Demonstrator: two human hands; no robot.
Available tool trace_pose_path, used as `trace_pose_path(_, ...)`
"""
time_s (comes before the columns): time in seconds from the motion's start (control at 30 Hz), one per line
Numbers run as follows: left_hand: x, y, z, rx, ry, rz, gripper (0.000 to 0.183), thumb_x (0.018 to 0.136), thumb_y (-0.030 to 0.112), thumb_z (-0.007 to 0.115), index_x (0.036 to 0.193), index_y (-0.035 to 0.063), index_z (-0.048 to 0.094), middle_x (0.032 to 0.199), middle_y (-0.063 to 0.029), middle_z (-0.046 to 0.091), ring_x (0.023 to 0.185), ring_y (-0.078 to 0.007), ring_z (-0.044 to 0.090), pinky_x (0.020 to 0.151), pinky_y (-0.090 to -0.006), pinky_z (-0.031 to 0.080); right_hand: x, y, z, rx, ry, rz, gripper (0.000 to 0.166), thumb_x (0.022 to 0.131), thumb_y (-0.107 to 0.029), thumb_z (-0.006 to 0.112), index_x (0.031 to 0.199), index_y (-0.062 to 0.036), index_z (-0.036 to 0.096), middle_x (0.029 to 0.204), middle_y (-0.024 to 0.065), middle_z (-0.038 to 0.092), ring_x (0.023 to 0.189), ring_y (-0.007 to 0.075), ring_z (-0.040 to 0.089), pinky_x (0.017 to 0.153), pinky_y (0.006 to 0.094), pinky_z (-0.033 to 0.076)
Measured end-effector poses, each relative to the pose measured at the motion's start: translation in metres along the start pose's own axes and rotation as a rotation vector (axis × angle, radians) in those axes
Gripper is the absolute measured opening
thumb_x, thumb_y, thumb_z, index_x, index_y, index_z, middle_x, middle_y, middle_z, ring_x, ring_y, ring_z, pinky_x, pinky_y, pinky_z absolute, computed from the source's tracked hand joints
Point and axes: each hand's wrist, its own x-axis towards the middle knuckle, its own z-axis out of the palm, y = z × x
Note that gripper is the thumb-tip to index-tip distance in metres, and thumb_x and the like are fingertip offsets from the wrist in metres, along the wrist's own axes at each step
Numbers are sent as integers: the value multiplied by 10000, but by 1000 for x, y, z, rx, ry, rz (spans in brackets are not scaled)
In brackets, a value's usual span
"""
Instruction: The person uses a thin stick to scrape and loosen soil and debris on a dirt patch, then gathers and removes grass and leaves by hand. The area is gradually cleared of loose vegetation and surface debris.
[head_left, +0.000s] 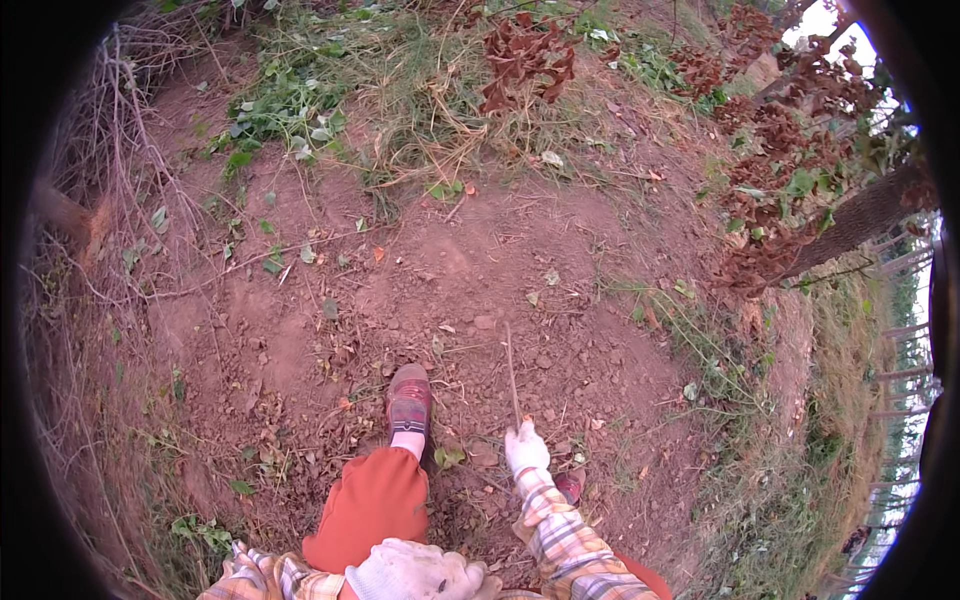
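Observation:
My right hand (527, 448), in a whitish work glove, is closed around the near end of a thin stick-like rod (512, 367). The rod points away from me over the reddish soil, and its far tip appears close to the ground. At the bottom of the view, my left hand (420, 571), also gloved, is held near my waist with its fingers curled. Its palm side is hidden, so whether anything is inside does not show. My left shoe (410, 397) stands on the soil, while my right shoe (571, 485) is partly covered by the plaid sleeve.
Leafy vines (281, 105) and cut grass (442, 112) lie ahead. Bare twigs (124, 127) are piled at the left. A leaning tree trunk (855, 225) with dry brown leaves (780, 135) rises at the right. Clods and fallen leaves scatter over the soil (480, 262).

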Motion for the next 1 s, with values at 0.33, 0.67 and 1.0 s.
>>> trace_pose_path(0.33,11,-17,-9,81,50,-126,147,715,161,689,729,92,561,524,-7,432,428,-182,466,384,-316,379,148,-128,-86,184,289,-133,378,875,-413,466,1078,-95,453,849,235,635,835,416,617,740,508,474)
trace_pose_path(0.67,-1,-17,-2,45,-150,-345,91,749,202,666,762,133,608,629,14,529,515,-162,538,435,-302,418,100,-201,-17,93,73,-167,329,953,-307,308,1130,-80,468,892,187,659,865,361,645,737,473,504)
trace_pose_path(1.0,-5,-5,-1,-59,37,-50,148,724,156,690,750,75,569,554,-15,465,460,-179,496,397,-312,387,6,-139,49,-67,-139,-307,362,901,-352,415,1175,-117,382,778,188,655,718,385,647,641,517,487)
